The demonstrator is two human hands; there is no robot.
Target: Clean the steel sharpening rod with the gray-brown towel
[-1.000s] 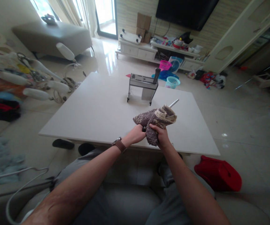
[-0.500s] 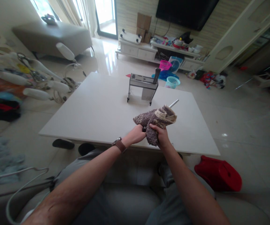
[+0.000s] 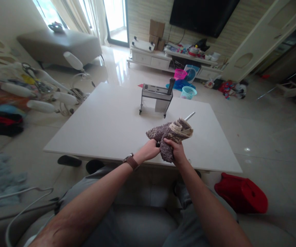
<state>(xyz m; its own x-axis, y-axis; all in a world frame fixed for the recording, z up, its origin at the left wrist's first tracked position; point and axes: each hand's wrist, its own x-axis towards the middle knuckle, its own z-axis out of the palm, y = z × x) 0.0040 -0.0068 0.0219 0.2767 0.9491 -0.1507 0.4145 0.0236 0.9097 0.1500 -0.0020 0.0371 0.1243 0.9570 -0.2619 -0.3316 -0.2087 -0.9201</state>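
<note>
My right hand is closed round a fuzzy grey-brown cloth that is wrapped about a thin metal blade or rod, whose tip sticks out at the upper right. My left hand, with a brown watch on the wrist, grips something at the cloth's lower left, mostly hidden by the fingers. Both hands hover over the near edge of a white table. Farther back on the table stands a grey metal knife rack with a dark handle in it.
A red bag lies on the floor at the right. Clothes and white hangers pile up at the left. Dark slippers sit under the table's near edge. Behind are a TV cabinet and coloured baskets.
The view has tilted slightly, so everything sits a little lower. The hands and cloth keep the same grip and pose.
</note>
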